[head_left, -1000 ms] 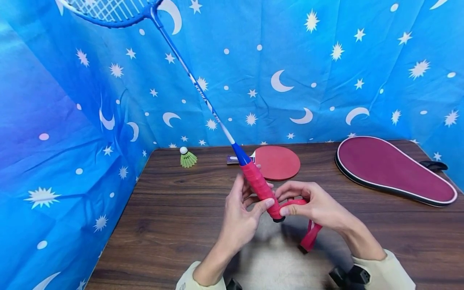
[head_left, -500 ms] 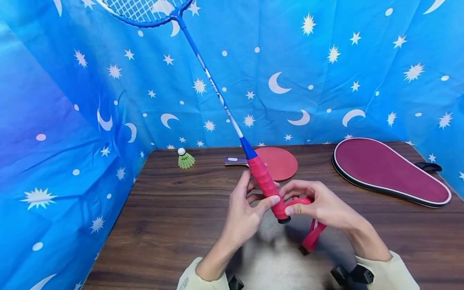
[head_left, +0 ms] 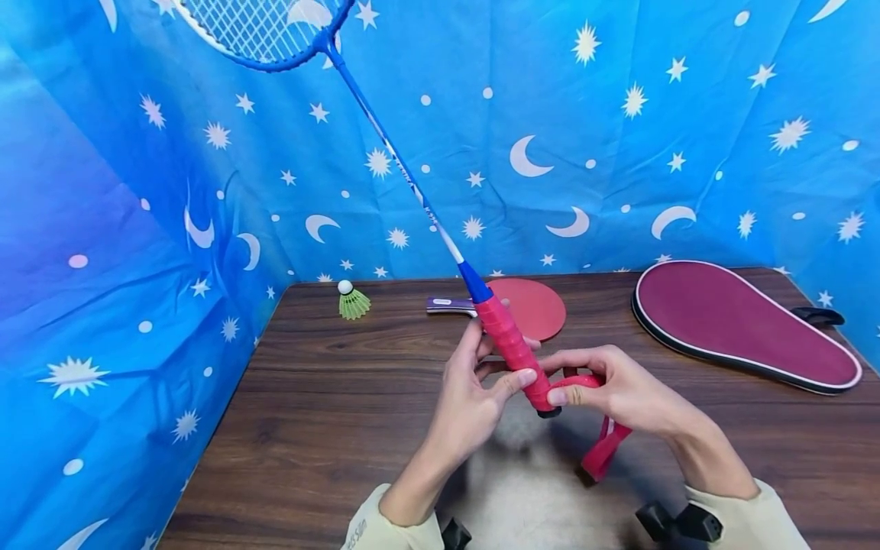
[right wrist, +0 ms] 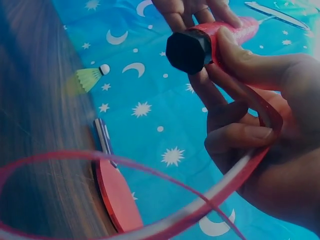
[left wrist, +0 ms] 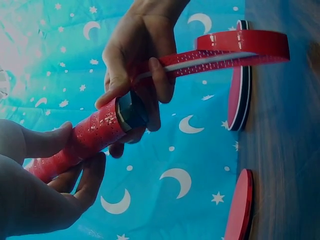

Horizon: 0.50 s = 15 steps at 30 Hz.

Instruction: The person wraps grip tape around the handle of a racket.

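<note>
A blue badminton racket (head_left: 474,279) is held slanting above the table, its strung head at the upper left and its handle end low. Red perforated grip tape (left wrist: 95,131) wraps the handle in overlapping turns. My left hand (head_left: 469,405) grips this wrapped handle between thumb and fingers. At the handle's lower end, my right hand (head_left: 622,389) pinches the tape against it, thumb on top. The loose tape (head_left: 605,452) runs through the right fingers and hangs in a loop with a white-backed side. A black butt cap (right wrist: 186,52) shows at the handle's tip.
Behind the hands lie a red table tennis bat (head_left: 532,305) and a yellow-green shuttlecock (head_left: 354,300). A maroon bat case (head_left: 736,325) lies at the right on the wooden table (head_left: 323,397). Blue star-patterned cloth (head_left: 426,130) hangs behind and to the left.
Both hands and the racket handle have shifted slightly right. The racket's head also moved right, then dipped a little lower and back left. The holds on handle and tape look the same.
</note>
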Tool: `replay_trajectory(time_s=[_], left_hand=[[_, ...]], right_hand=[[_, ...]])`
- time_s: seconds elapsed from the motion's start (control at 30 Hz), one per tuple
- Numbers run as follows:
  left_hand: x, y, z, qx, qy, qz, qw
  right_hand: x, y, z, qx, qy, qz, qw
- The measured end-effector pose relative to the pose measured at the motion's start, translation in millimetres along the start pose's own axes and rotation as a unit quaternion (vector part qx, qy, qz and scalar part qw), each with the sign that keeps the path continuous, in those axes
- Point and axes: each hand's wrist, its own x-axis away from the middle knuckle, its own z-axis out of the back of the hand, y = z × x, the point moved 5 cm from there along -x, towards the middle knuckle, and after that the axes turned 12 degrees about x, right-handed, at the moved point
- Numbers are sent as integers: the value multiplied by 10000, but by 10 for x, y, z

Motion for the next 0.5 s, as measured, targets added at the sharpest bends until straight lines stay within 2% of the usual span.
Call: replay_trajectory(time_s=[0.27, 0.5], left_hand=[[1, -8, -26, 155, -103, 88, 9998], [-2, -31, 39, -383, 277, 332, 9983]], right_hand=[[27, -44, 38, 255, 558, -167, 9980], [-13, -32, -25, 303, 727, -422, 9960]])
